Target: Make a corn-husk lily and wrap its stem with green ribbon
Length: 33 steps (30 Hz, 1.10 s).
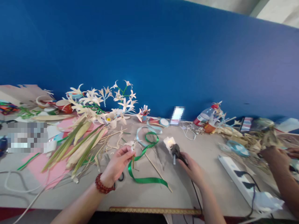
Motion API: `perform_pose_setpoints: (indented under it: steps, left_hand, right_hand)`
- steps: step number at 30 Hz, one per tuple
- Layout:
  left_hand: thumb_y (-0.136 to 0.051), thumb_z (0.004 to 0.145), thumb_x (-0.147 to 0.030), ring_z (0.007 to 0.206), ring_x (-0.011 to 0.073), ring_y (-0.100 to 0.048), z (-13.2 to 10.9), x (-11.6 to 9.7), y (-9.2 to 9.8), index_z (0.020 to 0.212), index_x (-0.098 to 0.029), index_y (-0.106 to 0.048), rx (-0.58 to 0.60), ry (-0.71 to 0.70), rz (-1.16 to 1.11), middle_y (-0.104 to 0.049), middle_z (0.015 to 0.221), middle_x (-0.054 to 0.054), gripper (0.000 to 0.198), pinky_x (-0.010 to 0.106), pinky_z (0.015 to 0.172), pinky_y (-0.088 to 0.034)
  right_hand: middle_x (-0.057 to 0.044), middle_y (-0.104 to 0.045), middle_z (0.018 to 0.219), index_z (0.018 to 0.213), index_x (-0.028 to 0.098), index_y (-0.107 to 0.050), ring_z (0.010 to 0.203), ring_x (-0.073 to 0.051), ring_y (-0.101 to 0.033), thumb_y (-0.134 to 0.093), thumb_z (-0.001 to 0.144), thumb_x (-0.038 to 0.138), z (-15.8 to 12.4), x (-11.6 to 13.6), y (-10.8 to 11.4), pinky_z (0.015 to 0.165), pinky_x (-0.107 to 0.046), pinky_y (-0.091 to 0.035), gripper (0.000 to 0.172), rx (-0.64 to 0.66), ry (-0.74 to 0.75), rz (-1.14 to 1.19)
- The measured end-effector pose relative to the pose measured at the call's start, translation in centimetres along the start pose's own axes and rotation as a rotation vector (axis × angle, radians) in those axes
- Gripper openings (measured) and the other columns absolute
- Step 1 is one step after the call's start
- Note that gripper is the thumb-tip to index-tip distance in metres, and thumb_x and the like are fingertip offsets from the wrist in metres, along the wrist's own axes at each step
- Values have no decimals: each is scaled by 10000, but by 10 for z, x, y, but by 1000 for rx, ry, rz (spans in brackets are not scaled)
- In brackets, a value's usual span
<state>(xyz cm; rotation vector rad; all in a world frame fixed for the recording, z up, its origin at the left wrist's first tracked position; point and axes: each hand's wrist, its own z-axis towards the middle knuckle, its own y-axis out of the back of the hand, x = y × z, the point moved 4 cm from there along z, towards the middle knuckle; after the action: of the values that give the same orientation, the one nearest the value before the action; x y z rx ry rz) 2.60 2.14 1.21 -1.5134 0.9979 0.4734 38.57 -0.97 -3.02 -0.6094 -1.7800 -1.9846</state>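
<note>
My left hand (118,163), with a red bead bracelet on the wrist, pinches a small cream paper flower (130,145) on a thin stem. My right hand (192,166) is closed around a dark glue gun (175,151) whose cord runs back toward me. The gun's tip points down, a little to the right of the flower. A green ribbon (142,161) curls on the table between both hands, beside a thin wooden stick (157,170).
A bunch of cream flowers and long leaves (93,124) lies at the left on pink paper. A white power strip (235,175) sits at the right. Another person's arm (280,174) works at the far right. A blue wall stands behind the table.
</note>
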Motion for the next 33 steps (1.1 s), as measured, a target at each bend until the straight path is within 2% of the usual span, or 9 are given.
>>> perform_pose_setpoints:
  steps: [6, 8, 11, 15, 19, 22, 27, 30, 33]
  left_hand:
    - [-831, 672, -256, 651, 99, -601, 0, 1, -6, 685, -183, -670, 20, 8, 18, -666, 682, -13, 177, 178, 639, -472]
    - [-822, 687, -245, 662, 97, -599, 0, 1, -6, 695, -179, -670, 34, 7, 12, -664, 683, -11, 166, 175, 648, -471]
    - [-818, 692, -238, 666, 95, -601, 0, 2, -5, 696, -171, -665, 35, 9, 1, -655, 682, -13, 167, 174, 650, -471]
    - [-820, 689, -231, 664, 94, -602, 1, 3, -3, 702, -169, -661, 24, 12, -8, -654, 697, -12, 172, 177, 657, -471]
    - [-823, 685, -241, 662, 95, -600, 0, 3, -3, 704, -168, -662, 16, 12, -4, -656, 690, -10, 178, 176, 653, -464]
    - [-830, 671, -252, 651, 97, -597, 0, 2, -3, 694, -167, -659, 20, 12, -9, -661, 680, -11, 192, 184, 646, -458]
    - [-839, 660, -252, 649, 94, -596, 0, 2, -3, 684, -167, -657, 13, 15, -11, -652, 666, -21, 203, 190, 658, -450]
    - [-835, 670, -255, 641, 87, -581, 0, 3, -4, 681, -163, -656, 24, 17, 0, -655, 664, -19, 201, 185, 645, -435]
    - [-826, 686, -251, 645, 87, -579, 0, 2, -7, 689, -160, -657, 42, 25, 0, -665, 674, -13, 192, 185, 648, -432]
  right_hand:
    - [-137, -686, 1145, 1129, 190, -571, 1013, -283, -657, -535, 877, 550, -3, 6, 18, 877, -388, -513, 440, 5, -92, 481]
    - [-115, -713, 979, 1111, 178, -581, 838, -246, -676, -544, 872, 563, -5, 10, 22, 747, -351, -534, 455, 53, -133, 536]
    - [-24, -636, 664, 1014, 182, -611, 593, -189, -593, -596, 816, 592, -5, 15, 27, 556, -298, -481, 456, 73, -153, 398]
    - [-70, -673, 847, 971, 197, -609, 704, -204, -614, -670, 756, 559, -2, 19, 29, 583, -298, -501, 425, -15, -132, 406]
    - [-78, -673, 838, 1028, 182, -571, 659, -203, -619, -630, 802, 560, -3, 19, 18, 525, -296, -496, 444, 42, -200, 590]
    - [-152, -638, 1156, 1105, 184, -539, 689, -205, -643, -589, 852, 537, -5, 21, 15, 503, -304, -497, 437, 55, -240, 754]
    - [-183, -596, 1254, 1143, 185, -553, 660, -184, -612, -570, 878, 473, -10, 33, 30, 486, -295, -462, 392, -4, -247, 996]
    - [-137, -673, 987, 1144, 180, -577, 585, -166, -551, -567, 870, 448, -15, 49, 37, 444, -275, -407, 383, 3, -185, 1123]
    - [-12, -550, 583, 1087, 155, -612, 441, -123, -407, -591, 838, 469, -25, 75, 27, 391, -247, -304, 402, 119, -83, 1143]
